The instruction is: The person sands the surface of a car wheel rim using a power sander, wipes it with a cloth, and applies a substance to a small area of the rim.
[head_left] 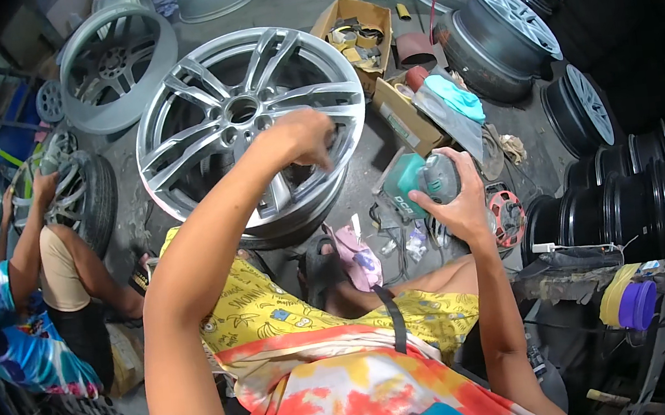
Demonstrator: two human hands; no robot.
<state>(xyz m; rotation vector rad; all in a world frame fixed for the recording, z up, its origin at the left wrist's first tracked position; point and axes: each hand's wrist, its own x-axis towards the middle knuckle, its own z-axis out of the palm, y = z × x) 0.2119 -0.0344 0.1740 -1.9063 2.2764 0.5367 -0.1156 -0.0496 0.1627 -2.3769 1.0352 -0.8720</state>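
Note:
A large silver alloy wheel rim [238, 69] lies face up in front of me, its spokes spreading from an open centre hole. Above its near right spokes is my left hand [302, 139], loosely curled and smeared by motion; whether anything is in its fingers does not show. To the right, my right hand [462, 195] is wrapped round the dark rounded top of a green palm sander [407, 184]. The sander is turned on its side, its flat pad facing left toward the rim and apart from it.
Another person [30, 328] sits at left with a hand on a spoked wheel [60, 193]. Beyond the rim stands a cardboard box [368, 15] of scraps. More rims [505, 28] rest at back right; dark rims [619, 203] line the right. A red-and-black reel [506, 219] lies beside my right wrist.

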